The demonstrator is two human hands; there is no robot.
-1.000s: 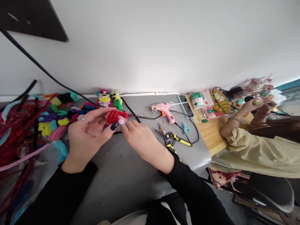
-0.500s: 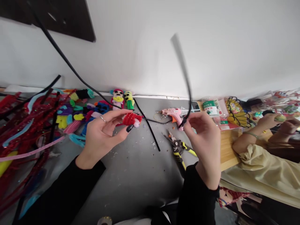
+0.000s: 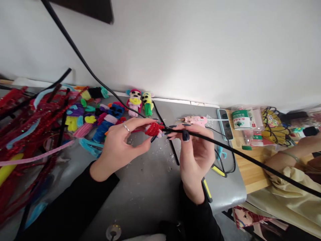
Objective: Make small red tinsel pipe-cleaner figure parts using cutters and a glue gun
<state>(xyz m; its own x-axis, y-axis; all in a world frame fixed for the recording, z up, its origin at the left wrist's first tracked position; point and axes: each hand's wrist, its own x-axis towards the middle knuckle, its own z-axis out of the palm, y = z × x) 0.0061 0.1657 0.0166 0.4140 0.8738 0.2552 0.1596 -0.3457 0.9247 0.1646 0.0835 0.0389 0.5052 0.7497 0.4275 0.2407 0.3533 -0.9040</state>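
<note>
My left hand [image 3: 120, 144] pinches a small red pipe-cleaner piece [image 3: 153, 129] over the grey table [image 3: 140, 187]. My right hand [image 3: 194, 152] grips a long black pipe cleaner [image 3: 250, 160] between thumb and fingers, its near end touching the red piece and the rest stretching off to the lower right. Both hands wear dark nail polish; a ring sits on a left finger.
Two small pipe-cleaner figures [image 3: 140, 100] stand by the wall. Coloured pipe-cleaner shapes [image 3: 92, 117] and red tinsel stems [image 3: 27, 117] fill the left. A pink glue gun [image 3: 194, 119], phone [image 3: 224, 124], green-labelled bottle [image 3: 241, 119] and yellow-handled pliers [image 3: 207, 189] lie right. Another person's sleeve [image 3: 288, 197] is at the right.
My right hand has swung the black pipe cleaner down from upright and brought its end against the red piece in my left hand. The view has shifted slightly right.
</note>
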